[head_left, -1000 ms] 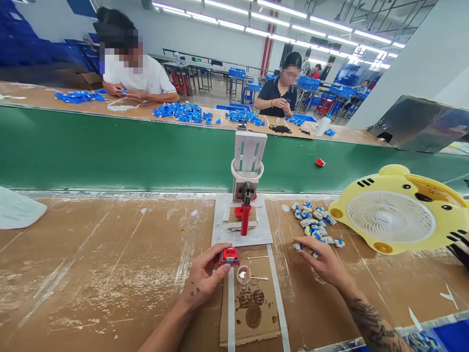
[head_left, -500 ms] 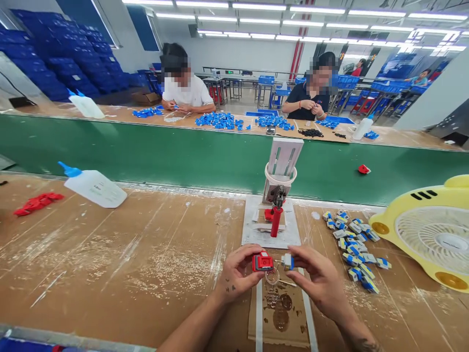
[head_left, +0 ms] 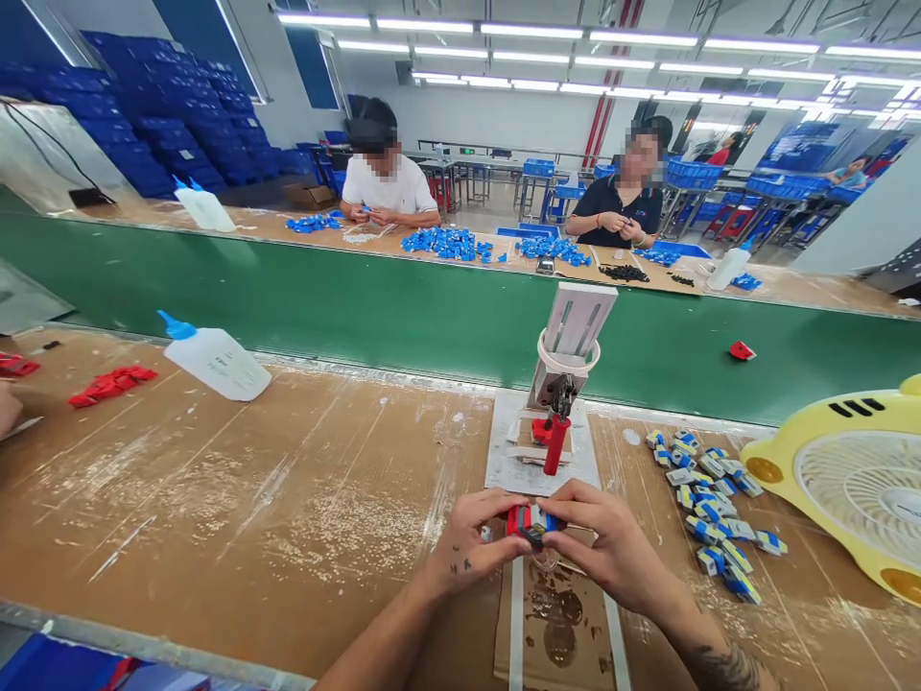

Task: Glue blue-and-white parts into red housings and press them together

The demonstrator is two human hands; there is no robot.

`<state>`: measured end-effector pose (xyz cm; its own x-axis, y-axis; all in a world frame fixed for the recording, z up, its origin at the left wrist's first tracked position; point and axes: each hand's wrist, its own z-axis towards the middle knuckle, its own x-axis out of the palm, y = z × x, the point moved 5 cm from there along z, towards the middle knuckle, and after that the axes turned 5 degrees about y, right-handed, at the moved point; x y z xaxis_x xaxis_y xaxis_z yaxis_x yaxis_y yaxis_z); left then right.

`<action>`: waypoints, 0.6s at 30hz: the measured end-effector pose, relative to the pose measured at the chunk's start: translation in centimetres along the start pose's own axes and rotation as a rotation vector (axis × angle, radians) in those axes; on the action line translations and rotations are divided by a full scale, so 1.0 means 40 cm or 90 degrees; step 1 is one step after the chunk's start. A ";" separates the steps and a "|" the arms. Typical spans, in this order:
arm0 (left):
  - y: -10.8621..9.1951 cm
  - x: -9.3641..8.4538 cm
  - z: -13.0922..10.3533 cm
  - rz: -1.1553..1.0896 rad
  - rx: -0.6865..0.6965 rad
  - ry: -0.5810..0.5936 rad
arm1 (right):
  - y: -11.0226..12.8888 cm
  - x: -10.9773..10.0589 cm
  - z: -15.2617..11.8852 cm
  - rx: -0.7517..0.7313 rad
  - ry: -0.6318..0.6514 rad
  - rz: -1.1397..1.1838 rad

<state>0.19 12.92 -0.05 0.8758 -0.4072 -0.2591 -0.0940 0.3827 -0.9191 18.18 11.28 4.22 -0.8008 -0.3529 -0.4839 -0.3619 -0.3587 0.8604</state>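
Observation:
My left hand (head_left: 484,537) pinches a small red plastic part (head_left: 518,520) with a dark edge. From the other side, my right hand (head_left: 596,530) grips a small white-and-blue block (head_left: 545,519). The two pieces touch each other end to end; how deeply they fit together is hidden by my fingers. Just beyond my hands stands a toggle clamp press with a red handle (head_left: 556,445), on a white base plate (head_left: 504,461). A red piece (head_left: 541,431) sits in the press. Below my hands lies a cardboard strip (head_left: 529,643) with wet dark stains.
Several white-and-blue blocks (head_left: 709,504) lie at the right beside a yellow fan (head_left: 813,480). At the left are red parts (head_left: 115,384) and a white squeeze bottle (head_left: 220,363). A green divider (head_left: 360,302) runs behind; two people work beyond it.
The white-and-blue block, held apart from the red part before, now meets it. My hands have come closer together. The view has shifted, and another person's hand shows at the left edge.

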 end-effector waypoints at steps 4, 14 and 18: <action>-0.020 -0.002 0.003 0.019 -0.070 0.002 | -0.082 0.050 -0.005 0.232 -0.057 0.409; -0.083 -0.029 0.021 -0.048 0.139 0.041 | -0.056 0.148 -0.003 0.341 -0.003 0.860; -0.028 -0.037 0.022 -0.169 0.046 0.006 | -0.060 0.100 0.007 0.298 -0.020 0.612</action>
<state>-0.58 13.83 1.61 0.8609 -0.5085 -0.0147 0.1728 0.3194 -0.9317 15.72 10.99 0.25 -0.8573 -0.2860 0.4280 0.2859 0.4268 0.8579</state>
